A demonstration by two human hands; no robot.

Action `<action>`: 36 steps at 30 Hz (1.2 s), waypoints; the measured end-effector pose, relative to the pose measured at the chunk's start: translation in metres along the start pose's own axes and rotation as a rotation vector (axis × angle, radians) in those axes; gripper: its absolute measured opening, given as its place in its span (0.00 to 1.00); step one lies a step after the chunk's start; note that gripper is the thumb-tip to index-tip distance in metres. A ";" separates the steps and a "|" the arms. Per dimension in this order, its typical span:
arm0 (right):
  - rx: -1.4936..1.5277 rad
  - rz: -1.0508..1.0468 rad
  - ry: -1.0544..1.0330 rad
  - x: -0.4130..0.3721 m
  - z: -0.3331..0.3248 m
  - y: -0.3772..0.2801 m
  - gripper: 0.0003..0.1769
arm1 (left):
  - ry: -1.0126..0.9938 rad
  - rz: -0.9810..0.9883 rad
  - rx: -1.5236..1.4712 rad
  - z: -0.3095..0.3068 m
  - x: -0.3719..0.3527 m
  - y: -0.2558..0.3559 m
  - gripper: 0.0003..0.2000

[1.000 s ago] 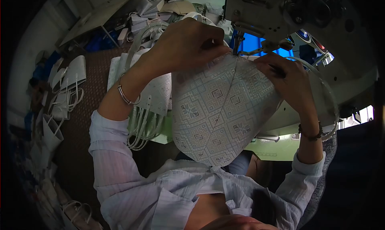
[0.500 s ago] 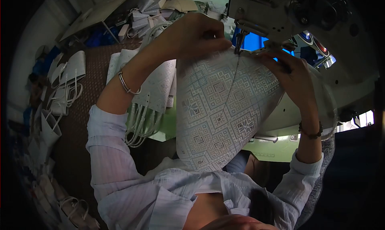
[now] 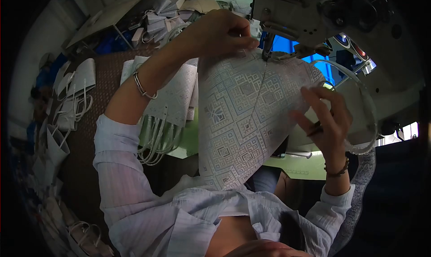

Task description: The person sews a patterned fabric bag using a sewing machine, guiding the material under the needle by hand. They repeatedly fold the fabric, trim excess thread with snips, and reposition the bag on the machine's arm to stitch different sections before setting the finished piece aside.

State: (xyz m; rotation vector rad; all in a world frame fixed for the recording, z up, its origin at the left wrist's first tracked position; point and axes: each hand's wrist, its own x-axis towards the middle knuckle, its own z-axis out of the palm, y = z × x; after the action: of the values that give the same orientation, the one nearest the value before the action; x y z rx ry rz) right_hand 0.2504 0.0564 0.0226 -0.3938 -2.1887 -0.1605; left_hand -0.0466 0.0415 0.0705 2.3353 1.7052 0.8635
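The left hand (image 3: 220, 32) is closed in a pinch on the top edge of a pale grey-white fabric panel woven with square and diamond patterns (image 3: 238, 118), right beside the presser foot (image 3: 269, 50) of a grey metal sewing machine (image 3: 310, 15). It has kept that spot over the last second.

The right hand (image 3: 325, 118) has changed. It was pressing the panel's upper right edge next to the foot. Now it has dropped away and hangs lower, by the panel's right edge, open with the fingers spread. A thin dark shape crosses its palm, and I cannot tell what it is. By my reading, the panel is now steadied only by the left pinch and the foot, and it hangs steeper, its centre seam slanting down from the needle.

The panel's lower edge spills past the near rim of the pale green surface (image 3: 186, 145) and ends near the person's light striped shirt (image 3: 179, 216). Above, the machine head sits close over the left knuckles, leaving little room there. To the left, a stack of matching pale pieces with white straps (image 3: 173, 95) lies just beside the panel. To the right, a loop of clear plastic tubing (image 3: 366, 104) curves round behind the open hand. The freest space is below the machine arm. Further off, white bags (image 3: 78, 89) lie on the brown woven floor (image 3: 96, 131).
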 end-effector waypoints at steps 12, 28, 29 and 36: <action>0.509 -0.054 0.014 -0.130 0.063 -0.090 0.15 | 0.032 0.043 0.058 -0.001 0.006 -0.004 0.16; 0.529 -0.008 -0.078 -0.107 0.042 -0.076 0.16 | 0.373 0.243 0.418 0.008 -0.024 -0.008 0.24; 0.526 -0.011 -0.077 -0.105 0.042 -0.076 0.16 | 0.396 0.279 0.310 0.012 -0.043 0.003 0.29; 0.533 -0.013 -0.058 -0.093 0.036 -0.070 0.18 | 0.072 0.450 0.023 0.059 -0.166 0.044 0.31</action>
State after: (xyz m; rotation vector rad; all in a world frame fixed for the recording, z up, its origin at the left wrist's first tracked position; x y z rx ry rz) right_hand 0.2514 -0.0212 -0.0717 -0.0821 -2.1865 0.4251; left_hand -0.0128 -0.1111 -0.0215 2.7866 1.2267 1.0040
